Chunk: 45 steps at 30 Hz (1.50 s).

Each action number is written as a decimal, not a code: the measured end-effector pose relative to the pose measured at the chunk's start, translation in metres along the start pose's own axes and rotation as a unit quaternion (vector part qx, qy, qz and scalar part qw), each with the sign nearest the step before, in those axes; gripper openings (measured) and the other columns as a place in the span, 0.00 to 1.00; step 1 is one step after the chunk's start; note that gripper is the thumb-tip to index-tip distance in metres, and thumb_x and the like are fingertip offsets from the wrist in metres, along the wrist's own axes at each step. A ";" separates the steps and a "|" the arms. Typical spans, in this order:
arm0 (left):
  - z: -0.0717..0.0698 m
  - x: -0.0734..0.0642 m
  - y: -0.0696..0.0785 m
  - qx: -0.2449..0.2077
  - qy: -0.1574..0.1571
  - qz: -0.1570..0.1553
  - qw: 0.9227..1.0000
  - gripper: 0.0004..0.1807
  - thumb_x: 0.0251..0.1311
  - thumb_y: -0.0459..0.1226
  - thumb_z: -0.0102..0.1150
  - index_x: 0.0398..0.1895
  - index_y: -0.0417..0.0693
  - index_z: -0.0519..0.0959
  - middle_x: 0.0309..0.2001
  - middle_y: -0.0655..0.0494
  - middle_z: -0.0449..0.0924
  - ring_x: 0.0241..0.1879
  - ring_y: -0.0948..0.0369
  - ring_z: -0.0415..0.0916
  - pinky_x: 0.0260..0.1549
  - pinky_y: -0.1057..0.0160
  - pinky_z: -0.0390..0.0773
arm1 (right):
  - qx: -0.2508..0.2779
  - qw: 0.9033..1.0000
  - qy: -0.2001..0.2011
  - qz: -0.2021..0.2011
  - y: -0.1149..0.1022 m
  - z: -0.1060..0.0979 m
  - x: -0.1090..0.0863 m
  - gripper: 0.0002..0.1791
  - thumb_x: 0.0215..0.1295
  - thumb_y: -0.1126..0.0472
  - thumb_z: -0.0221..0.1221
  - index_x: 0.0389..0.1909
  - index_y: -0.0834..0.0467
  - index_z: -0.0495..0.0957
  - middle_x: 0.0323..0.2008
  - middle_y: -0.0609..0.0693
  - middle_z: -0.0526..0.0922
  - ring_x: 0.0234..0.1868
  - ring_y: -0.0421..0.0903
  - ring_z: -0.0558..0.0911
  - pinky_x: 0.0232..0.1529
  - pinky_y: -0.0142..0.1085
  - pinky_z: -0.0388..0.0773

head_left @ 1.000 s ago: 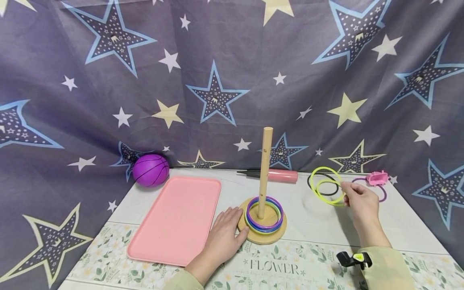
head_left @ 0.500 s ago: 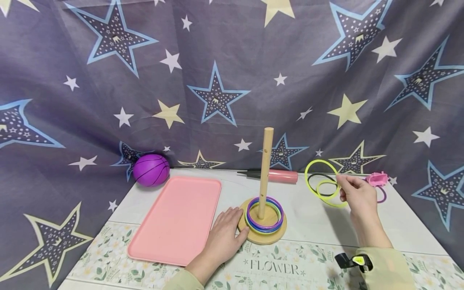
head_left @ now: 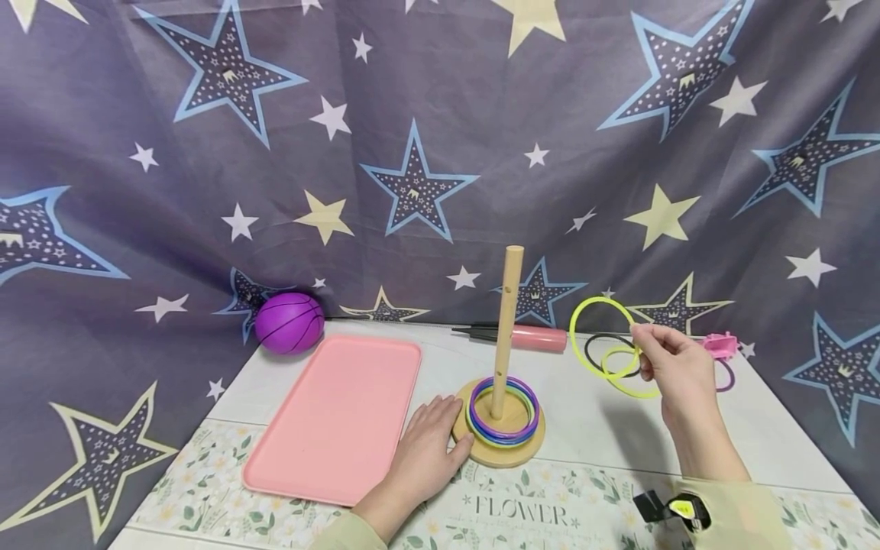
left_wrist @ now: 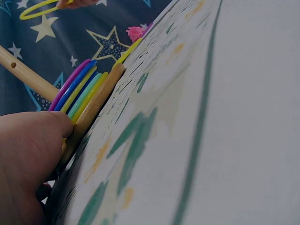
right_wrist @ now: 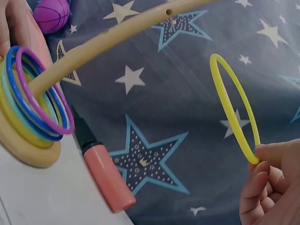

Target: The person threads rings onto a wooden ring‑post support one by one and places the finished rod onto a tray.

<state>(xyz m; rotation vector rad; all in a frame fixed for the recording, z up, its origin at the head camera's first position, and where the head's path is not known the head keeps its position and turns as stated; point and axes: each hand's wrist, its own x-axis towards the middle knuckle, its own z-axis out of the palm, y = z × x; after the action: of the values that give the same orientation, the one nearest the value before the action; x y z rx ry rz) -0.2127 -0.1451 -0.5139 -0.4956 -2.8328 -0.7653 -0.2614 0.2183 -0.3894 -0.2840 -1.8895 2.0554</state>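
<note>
While several coloured rings (head_left: 505, 438) already circle the wooden peg (head_left: 508, 328), the right hand (head_left: 677, 363) holds a yellow ring (right_wrist: 227, 107) in a pinching grip to the peg's right, where loose rings (head_left: 731, 376) seem yet to be added; the left hand (head_left: 428, 447), fingers extended, touches the base (head_left: 498, 458).

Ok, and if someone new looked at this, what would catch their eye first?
Probably the dark star-patterned curtain filling the whole background, with the tall wooden peg standing in front of it, colored rings stacked around its foot. Next, likely the bright yellow ring pinched in the right hand, to the peg's right in the head view, and the purple ball at far left, behind the pink tray.
</note>
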 end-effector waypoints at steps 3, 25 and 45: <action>-0.001 0.000 0.001 -0.001 -0.002 0.000 1.000 0.35 0.80 0.49 0.62 0.80 0.38 0.72 0.79 0.39 0.71 0.83 0.41 0.61 0.84 0.38 0.54 | -0.003 1.000 -0.014 -0.014 -0.008 0.004 -0.003 0.03 0.74 0.59 0.73 0.39 0.53 0.91 0.23 0.44 0.80 0.23 0.39 0.75 0.21 0.28 0.76; 0.000 -0.001 0.000 -0.003 0.005 0.003 1.000 0.35 0.79 0.49 0.62 0.80 0.38 0.72 0.79 0.38 0.71 0.82 0.41 0.62 0.83 0.37 0.54 | -0.013 0.989 -0.105 -0.108 -0.069 0.038 -0.026 0.09 0.72 0.57 0.75 0.43 0.59 0.89 0.21 0.48 0.75 0.22 0.42 0.73 0.22 0.29 0.74; 0.001 -0.002 0.000 -0.001 0.004 -0.002 1.000 0.35 0.79 0.49 0.62 0.80 0.39 0.72 0.79 0.39 0.71 0.82 0.42 0.62 0.83 0.38 0.54 | -0.008 0.983 -0.120 -0.140 -0.099 0.077 -0.035 0.11 0.72 0.56 0.75 0.43 0.61 0.89 0.21 0.47 0.74 0.23 0.43 0.72 0.21 0.30 0.72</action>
<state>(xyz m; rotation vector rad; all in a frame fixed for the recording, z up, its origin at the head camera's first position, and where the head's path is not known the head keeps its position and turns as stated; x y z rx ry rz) -0.2113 -0.1452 -0.5154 -0.4856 -2.8270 -0.7701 -0.2468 0.1403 -0.2867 0.2261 -1.9508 1.9550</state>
